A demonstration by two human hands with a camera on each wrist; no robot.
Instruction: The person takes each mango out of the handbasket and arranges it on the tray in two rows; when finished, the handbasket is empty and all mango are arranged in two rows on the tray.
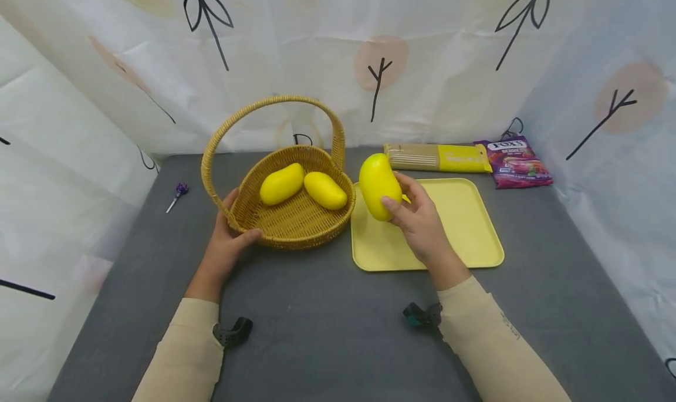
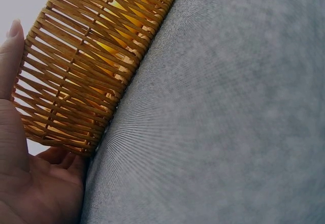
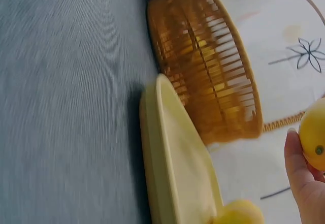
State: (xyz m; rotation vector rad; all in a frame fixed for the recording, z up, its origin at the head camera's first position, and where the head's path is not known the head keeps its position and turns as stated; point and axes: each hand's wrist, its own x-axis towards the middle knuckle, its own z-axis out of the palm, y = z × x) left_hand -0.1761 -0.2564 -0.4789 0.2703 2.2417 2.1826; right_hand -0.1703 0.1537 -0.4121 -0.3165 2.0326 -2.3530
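My right hand (image 1: 422,223) holds a yellow mango (image 1: 379,186) upright above the left part of the yellow tray (image 1: 475,226). Its thumb and fingers are curled round the fruit's right side. Low in the right wrist view, another yellow fruit (image 3: 238,213) lies at the tray; in the head view my hand hides nearly all of it. A wicker basket (image 1: 296,226) with a tall arched handle stands left of the tray, two mangoes (image 1: 282,183) inside. My left hand (image 1: 224,243) grips the basket's left side, thumb at the rim and fingers against the outer wall (image 2: 76,71).
Behind the tray lies a yellow packet of noodle-like sticks (image 1: 438,157), beside a purple Fox's candy bag (image 1: 517,162). A purple-wrapped lollipop (image 1: 177,196) is on the grey table (image 1: 327,331) at the left. A patterned white cloth (image 1: 438,97) hangs behind and at both sides.
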